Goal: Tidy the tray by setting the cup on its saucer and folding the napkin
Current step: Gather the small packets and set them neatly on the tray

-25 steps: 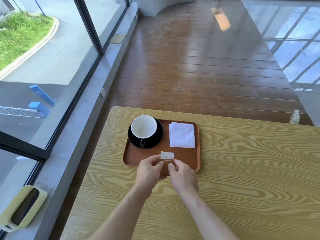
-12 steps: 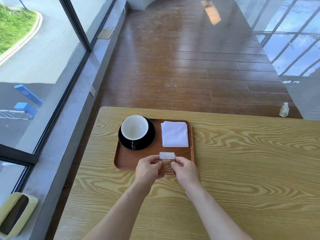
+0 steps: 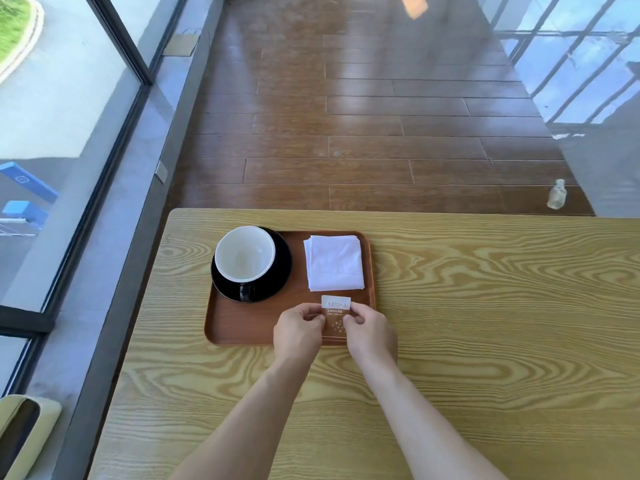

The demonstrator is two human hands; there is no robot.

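Standing by the wooden table [image 3: 450,341], I judged the tidying all but done. The brown tray [image 3: 242,327] lay under and beyond the person's hands, its near rim just below the knuckles. Beyond the left hand [image 3: 298,327] and a little to its left sat the black saucer [image 3: 282,271], and the white cup [image 3: 245,253] stood upright on it, empty as far as I could see, its dark handle turned toward the hands. Just beyond the right hand [image 3: 370,329], nearly touching the packet it held, the white napkin [image 3: 334,263] lay folded into a neat square on the tray's far right part. So both named steps looked finished; what remained, to my eye, was only settling the small sachet [image 3: 336,318] into place.

Both hands were closed in a pinch on that sachet, thumb and fingers of each gripping one side edge, with the packet flat or nearly flat against the tray's near right area. Whether it actually rested on the wood or was held just clear of it I could not tell.

The sachet's lower corners were hidden behind the fingers, and its printed lettering was too small to read. The saucer's far rim was hidden by the cup. A small clear bottle [image 3: 556,199] stood on the floor, well beyond the right hand; its contents were hard to make out.
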